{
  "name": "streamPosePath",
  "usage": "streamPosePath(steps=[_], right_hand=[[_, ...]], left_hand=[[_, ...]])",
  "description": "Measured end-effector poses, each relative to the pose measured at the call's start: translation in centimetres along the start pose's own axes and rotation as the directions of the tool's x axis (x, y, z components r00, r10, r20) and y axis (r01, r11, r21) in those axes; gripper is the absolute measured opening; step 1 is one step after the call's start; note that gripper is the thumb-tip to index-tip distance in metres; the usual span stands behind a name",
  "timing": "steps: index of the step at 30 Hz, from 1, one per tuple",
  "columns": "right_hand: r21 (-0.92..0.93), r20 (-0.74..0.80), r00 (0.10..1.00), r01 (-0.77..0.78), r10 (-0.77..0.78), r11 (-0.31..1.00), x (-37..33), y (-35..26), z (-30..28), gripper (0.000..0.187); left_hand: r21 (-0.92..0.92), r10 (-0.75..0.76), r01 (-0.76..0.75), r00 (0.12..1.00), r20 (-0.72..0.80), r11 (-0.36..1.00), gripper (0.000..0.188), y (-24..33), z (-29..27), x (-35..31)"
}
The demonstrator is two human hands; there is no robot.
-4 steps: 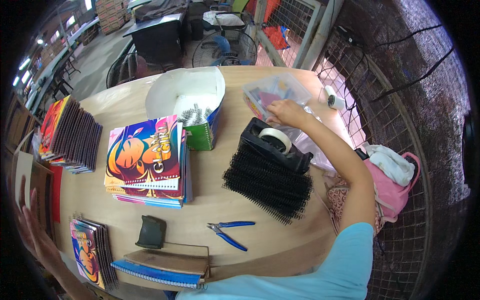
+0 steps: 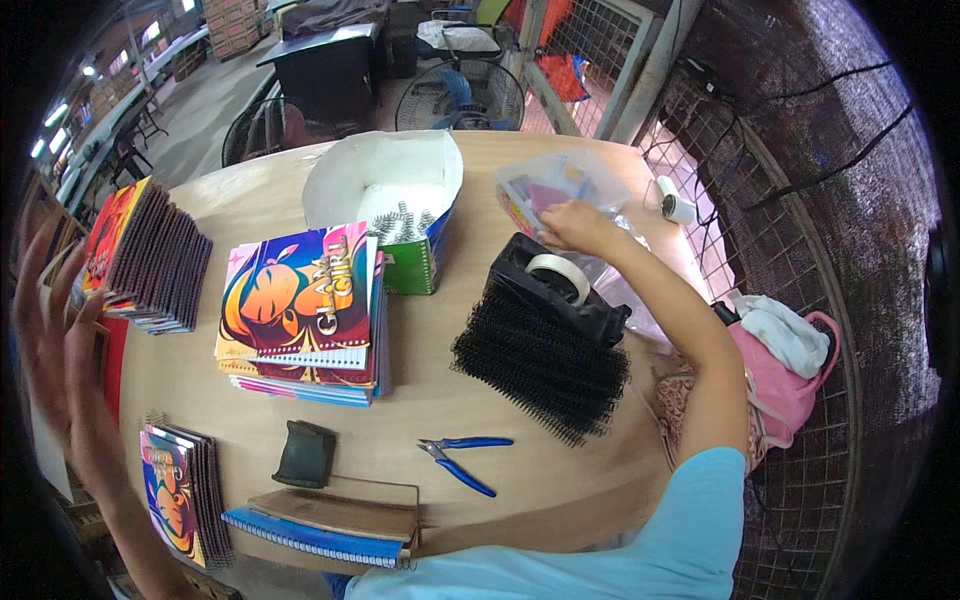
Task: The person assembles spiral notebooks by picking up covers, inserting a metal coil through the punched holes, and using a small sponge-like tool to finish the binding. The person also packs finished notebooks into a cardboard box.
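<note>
My left hand (image 2: pixel 65 350) is raised at the far left rim, its fingers spread and nothing in them. It is nearest to a stack of spiral notebooks (image 2: pixel 150 255). At the back right, my right hand (image 2: pixel 578 226) is at the near side of a clear plastic box (image 2: pixel 610 185) with small mixed items inside. Its fingers are curled, and what they grip is hidden. Just in front of that hand stands a black tape dispenser (image 2: pixel 520 262) with a pale roll (image 2: pixel 562 270). Beside it lies a bundle of black wire spirals (image 2: pixel 540 370).
Notebooks with colourful covers (image 2: pixel 295 290) are piled mid-table; a smaller stack (image 2: pixel 170 495) lies front left. Blue-handled cutters (image 2: pixel 465 462), a dark block (image 2: pixel 305 455) and a blue spiral notebook (image 2: pixel 310 537) are near me. A white-lined carton (image 2: pixel 335 180) holds metal coils. A pink bag (image 2: pixel 785 370) sits right.
My left hand has risen away from me along the left rim, with its fingers spreading. The whole view has shifted slightly. My right hand stays at the plastic box.
</note>
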State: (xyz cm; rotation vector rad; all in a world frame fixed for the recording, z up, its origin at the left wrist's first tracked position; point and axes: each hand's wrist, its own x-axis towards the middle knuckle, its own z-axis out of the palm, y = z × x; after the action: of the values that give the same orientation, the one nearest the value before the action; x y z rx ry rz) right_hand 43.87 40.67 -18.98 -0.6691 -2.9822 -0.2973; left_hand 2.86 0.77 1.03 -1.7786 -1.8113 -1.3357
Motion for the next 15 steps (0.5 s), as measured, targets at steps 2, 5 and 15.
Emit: streamPosePath(steps=[2, 5, 15], right_hand=[[0.079, 0.001, 1.000, -0.027, 0.027, 0.996, -0.8, 0.6, -0.3, 0.025], [0.125, 0.021, 0.998, -0.062, 0.060, 0.990, -1.0, 0.9, -0.6, 0.026], [0.491, -0.153, 0.847, -0.382, 0.509, 0.783, -3.8, 5.8, -4.4, 0.039]], left_hand=[[-0.074, 0.217, -0.208, 0.965, 0.148, 0.975, 0.057, 2.8, 6.1, 3.3], [-0.315, 0.412, -0.289, 0.787, 0.459, 0.904, 0.059, 8.3, 14.3, 6.9], [-0.099, 0.395, -0.600, 0.385, 0.834, 0.794, 0.036, 9.9, 45.3, 7.8]])
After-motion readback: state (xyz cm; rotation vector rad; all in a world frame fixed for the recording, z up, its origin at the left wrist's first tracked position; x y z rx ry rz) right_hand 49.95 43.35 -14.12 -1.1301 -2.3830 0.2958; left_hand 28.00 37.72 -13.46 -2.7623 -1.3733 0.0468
